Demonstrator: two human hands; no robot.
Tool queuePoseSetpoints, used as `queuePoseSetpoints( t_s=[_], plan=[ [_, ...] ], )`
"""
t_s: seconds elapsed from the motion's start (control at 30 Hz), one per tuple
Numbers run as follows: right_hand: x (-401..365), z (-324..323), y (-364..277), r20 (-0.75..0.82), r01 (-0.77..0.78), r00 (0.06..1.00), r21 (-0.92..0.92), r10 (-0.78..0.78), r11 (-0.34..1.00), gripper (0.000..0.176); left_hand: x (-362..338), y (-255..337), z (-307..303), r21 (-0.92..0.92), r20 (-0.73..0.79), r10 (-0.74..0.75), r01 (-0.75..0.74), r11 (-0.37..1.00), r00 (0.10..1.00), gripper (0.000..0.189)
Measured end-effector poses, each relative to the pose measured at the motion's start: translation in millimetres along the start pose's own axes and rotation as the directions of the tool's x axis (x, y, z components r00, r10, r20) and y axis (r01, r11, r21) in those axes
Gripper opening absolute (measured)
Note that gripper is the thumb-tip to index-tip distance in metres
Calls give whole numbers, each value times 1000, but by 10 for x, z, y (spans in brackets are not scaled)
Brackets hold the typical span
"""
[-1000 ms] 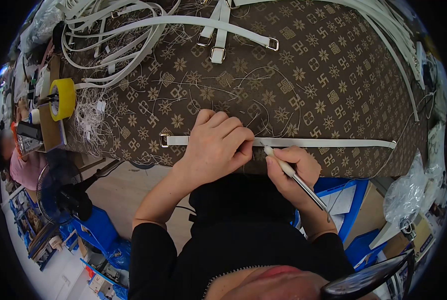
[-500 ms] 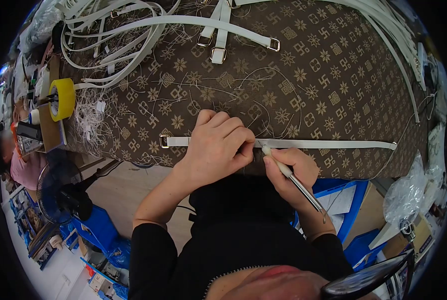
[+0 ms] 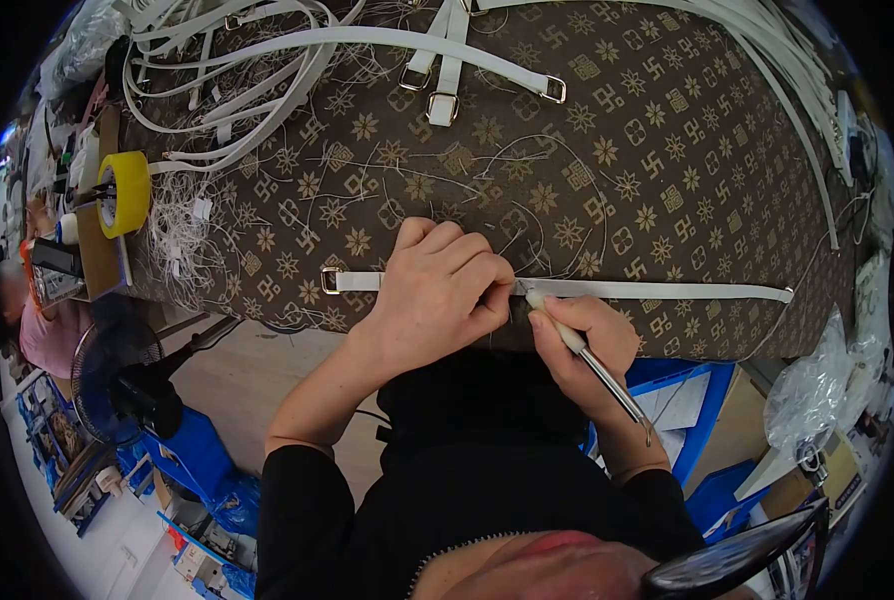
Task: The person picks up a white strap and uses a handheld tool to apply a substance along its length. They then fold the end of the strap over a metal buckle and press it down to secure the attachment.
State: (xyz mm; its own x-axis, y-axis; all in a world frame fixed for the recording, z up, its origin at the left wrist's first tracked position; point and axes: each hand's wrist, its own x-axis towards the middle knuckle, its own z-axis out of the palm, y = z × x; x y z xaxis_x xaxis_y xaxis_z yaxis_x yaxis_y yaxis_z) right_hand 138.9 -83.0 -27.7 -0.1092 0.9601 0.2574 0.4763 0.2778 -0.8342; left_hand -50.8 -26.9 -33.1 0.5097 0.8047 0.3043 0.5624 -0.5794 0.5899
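Brown patterned cloth (image 3: 667,150) covers the worktable, strewn with loose threads (image 3: 527,160). Since a second ago almost nothing has changed: both hands stay put, and only the view has tipped a little, so the heap of straps (image 3: 237,60) at 11 o'clock sits slightly higher. A white strap (image 3: 667,290) lies flat from 9 to 3 o'clock, its buckle (image 3: 331,280) at the 9 o'clock end, close along the table's near edge at 6 o'clock. Bare cloth lies open toward 12 o'clock; a tape roll (image 3: 125,193) stands well apart at 9 o'clock. The left hand (image 3: 437,295) curls over the strap, pinning it down. The right hand (image 3: 582,345) grips a pen-like tool (image 3: 592,365), its tip touching the strap just beside the left fingertips.
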Motion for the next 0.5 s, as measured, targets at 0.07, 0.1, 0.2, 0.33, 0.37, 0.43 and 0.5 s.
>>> queuePoseSetpoints(
  t_s=[0.07, 0.1, 0.2, 0.33, 0.37, 0.43, 0.5],
  plan=[
    [1, 0, -4, 5, -7, 1000, 5, 7, 1000, 22, -2, -4, 9, 10, -13, 5, -5, 1000, 1000, 23],
    [0, -1, -5, 10, -15, 1000, 9, 15, 1000, 22, -4, -6, 11, 10, -14, 5, -4, 1000, 1000, 23],
    [-20, 2, 9, 18, -24, 1000, 16, 24, 1000, 21, -8, -9, 11, 2, -7, 2, -2, 1000, 1000, 24],
    [-12, 3, 0, 14, -19, 1000, 18, 19, 1000, 21, -4, -8, 10, 4, -5, 3, -3, 1000, 1000, 24],
    [-8, 0, 0, 16, -15, 1000, 13, 15, 1000, 21, -4, -9, 10, 5, -4, 5, -5, 1000, 1000, 24],
    [-4, 0, 0, 19, -12, 1000, 8, 11, 1000, 21, -4, -7, 9, 4, -3, 3, -3, 1000, 1000, 24],
    [-3, 2, -2, 16, -10, 1000, 18, 9, 1000, 20, -6, -5, 6, 4, -2, 2, -2, 1000, 1000, 24]
  ],
)
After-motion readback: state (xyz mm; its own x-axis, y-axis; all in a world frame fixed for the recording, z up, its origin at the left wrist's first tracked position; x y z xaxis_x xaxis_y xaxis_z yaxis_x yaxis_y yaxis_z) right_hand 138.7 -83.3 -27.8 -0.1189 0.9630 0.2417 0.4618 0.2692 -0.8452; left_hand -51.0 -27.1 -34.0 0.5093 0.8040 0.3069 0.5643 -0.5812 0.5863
